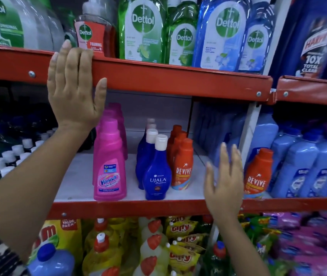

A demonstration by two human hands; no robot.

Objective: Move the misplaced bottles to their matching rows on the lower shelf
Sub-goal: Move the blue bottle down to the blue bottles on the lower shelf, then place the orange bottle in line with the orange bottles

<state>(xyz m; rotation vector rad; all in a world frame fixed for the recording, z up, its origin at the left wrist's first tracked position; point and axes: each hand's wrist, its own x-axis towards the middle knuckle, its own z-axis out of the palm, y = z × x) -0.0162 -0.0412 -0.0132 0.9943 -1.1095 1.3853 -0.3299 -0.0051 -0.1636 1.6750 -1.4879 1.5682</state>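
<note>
Three neat rows sit on the middle shelf [178, 204]: pink Vanish [109, 166], blue Ujala [156, 172] and orange Revive [181, 166], each lined up front to back. One stray Revive bottle [257, 174] stands off to the right, past the white upright [250, 124], parked in front of the pale blue bottles [302, 168]. Pretty sure that's the misplaced one, since its label matches the orange row and nothing around it does.

Left hand [73, 86] is flat against the red lip of the upper shelf [168, 74], fingers spread and thumb hooked under the edge. Looks like it's just bracing there, not gripping any product. Right hand [224, 176] is wide open and empty, fingers up, hanging in front of the gap between the Revive row and the stray, close to the stray but not touching it.

My guess is the next move is to wrap that hand round the stray and slot it at the front of the orange row. Its neighbours are packed tight, so knocking one over seems the main risk.
</note>
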